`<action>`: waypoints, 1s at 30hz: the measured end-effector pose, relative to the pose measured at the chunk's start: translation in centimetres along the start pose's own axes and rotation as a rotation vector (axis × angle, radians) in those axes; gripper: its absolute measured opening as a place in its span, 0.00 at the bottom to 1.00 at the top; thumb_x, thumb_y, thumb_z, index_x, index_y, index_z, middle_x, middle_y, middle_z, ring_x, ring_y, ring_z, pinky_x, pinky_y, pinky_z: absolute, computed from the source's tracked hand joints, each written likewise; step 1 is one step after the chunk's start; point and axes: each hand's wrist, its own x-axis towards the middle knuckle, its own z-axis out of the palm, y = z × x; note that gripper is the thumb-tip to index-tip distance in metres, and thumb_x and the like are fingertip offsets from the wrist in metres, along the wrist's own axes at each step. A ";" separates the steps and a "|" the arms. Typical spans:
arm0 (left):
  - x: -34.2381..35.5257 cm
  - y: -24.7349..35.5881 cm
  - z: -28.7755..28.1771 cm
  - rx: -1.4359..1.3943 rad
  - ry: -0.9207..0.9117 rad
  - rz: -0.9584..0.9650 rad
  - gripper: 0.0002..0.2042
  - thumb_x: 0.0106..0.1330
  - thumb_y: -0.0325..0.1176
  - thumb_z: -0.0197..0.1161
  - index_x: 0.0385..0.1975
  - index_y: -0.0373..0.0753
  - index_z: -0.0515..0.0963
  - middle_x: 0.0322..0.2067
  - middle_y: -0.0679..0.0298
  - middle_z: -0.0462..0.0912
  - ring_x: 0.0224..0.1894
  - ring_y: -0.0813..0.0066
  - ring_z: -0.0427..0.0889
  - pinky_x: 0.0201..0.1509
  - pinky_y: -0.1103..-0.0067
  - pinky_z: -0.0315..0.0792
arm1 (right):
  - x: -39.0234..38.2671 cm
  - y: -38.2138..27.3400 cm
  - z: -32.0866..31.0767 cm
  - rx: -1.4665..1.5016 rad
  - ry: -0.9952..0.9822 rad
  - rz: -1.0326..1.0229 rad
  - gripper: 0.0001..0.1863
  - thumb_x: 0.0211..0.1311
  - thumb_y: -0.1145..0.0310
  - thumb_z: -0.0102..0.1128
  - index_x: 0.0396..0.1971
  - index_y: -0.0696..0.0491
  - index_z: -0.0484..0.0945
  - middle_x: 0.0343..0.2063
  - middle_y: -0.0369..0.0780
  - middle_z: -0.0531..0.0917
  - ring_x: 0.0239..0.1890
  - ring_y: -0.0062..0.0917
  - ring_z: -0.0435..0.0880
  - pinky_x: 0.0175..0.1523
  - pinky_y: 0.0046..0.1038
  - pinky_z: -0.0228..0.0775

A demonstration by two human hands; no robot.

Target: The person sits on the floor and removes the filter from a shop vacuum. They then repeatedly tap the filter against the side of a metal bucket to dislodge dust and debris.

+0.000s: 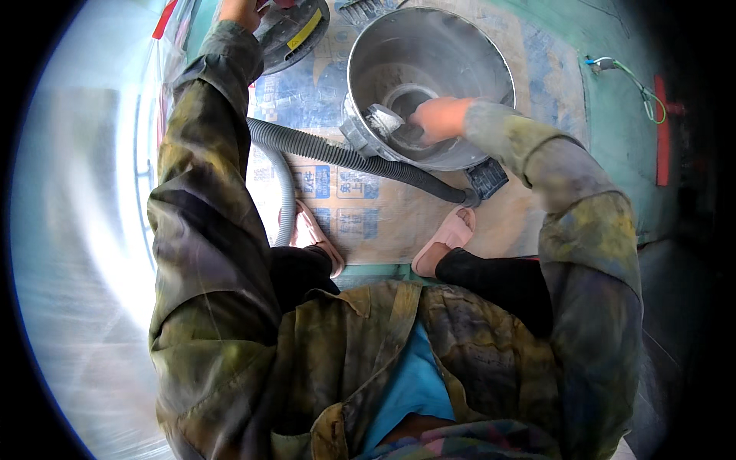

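Note:
My right hand [443, 120] reaches down inside a large round metal vacuum drum [491, 57]. Its fingers look curled, slightly blurred, and what they hold, if anything, cannot be made out. Just left of the fingertips is a pale, flared piece [385, 120] with white powder on it; whether it is gripped or part of the drum is unclear. Dust coats the drum's inner wall and bottom. At the top edge, my left hand [242, 13] is partly cut off, beside a dark round vacuum lid [294, 34] bearing a yellow label. Its fingers are mostly out of view.
A grey ribbed hose [330, 149] runs across the floor in front of the drum, with a thinner hose [284, 192] at its left. Printed cardboard [521, 222] covers the floor under my pink slippers [448, 234]. At the right lies a green cable [648, 96] near a red strip [661, 153].

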 end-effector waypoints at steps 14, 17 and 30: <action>-17.6 8.4 -6.0 0.742 -0.176 0.562 0.17 0.56 0.30 0.58 0.47 0.33 0.75 0.30 0.55 0.78 0.35 0.59 0.76 0.42 0.68 0.69 | 3.3 2.1 2.2 0.098 0.268 -0.078 0.15 0.46 0.62 0.66 0.32 0.56 0.81 0.29 0.51 0.82 0.36 0.45 0.81 0.41 0.40 0.71; -21.9 10.2 -4.3 0.788 -0.303 0.485 0.20 0.55 0.31 0.58 0.49 0.34 0.74 0.32 0.54 0.79 0.39 0.57 0.77 0.45 0.68 0.70 | -1.9 1.8 -2.7 0.185 0.325 0.010 0.15 0.48 0.62 0.66 0.31 0.57 0.80 0.28 0.52 0.80 0.34 0.46 0.80 0.40 0.42 0.69; -41.3 10.7 0.5 1.932 -1.128 0.330 0.31 0.58 0.43 0.65 0.62 0.42 0.65 0.51 0.56 0.77 0.56 0.62 0.75 0.60 0.61 0.63 | -4.7 -0.4 -2.4 -0.275 0.591 -0.012 0.16 0.40 0.63 0.68 0.31 0.53 0.80 0.29 0.49 0.81 0.36 0.45 0.80 0.42 0.41 0.70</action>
